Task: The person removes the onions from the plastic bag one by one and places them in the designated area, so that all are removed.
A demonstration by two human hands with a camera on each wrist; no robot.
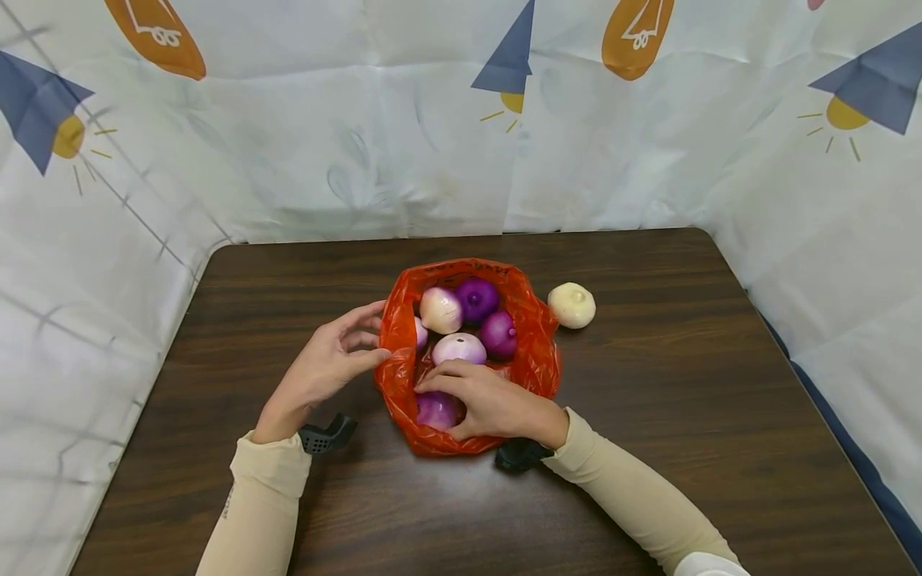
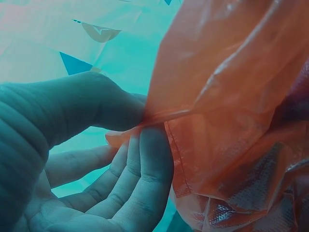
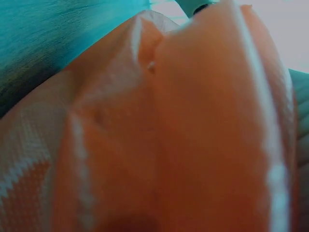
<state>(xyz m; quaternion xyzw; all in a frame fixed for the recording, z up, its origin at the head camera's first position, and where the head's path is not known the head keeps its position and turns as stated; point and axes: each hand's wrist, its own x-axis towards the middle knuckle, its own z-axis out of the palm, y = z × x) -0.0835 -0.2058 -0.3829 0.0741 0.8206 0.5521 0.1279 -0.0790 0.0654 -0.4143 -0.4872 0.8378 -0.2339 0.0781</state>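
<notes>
An orange-red plastic bag (image 1: 536, 352) stands with its mouth spread on the table, with several purple and pale onions inside. My left hand (image 1: 327, 364) pinches the bag's left rim between thumb and fingertips, as the left wrist view shows up close. Inside the front of the bag, my right hand (image 1: 493, 400) grips a purple onion (image 1: 437, 410), fingers over its far side and thumb nearer me. Behind it sit a pale purple onion (image 1: 458, 349), a whitish onion (image 1: 441, 310) and two deep purple ones. The bag's plastic (image 3: 207, 121) hides the right hand's fingers in the right wrist view.
A peeled white onion (image 1: 572, 306) lies on the dark wooden table (image 1: 684, 360), just right of the bag. A white patterned cloth (image 1: 432, 160) hangs behind the table and along both sides.
</notes>
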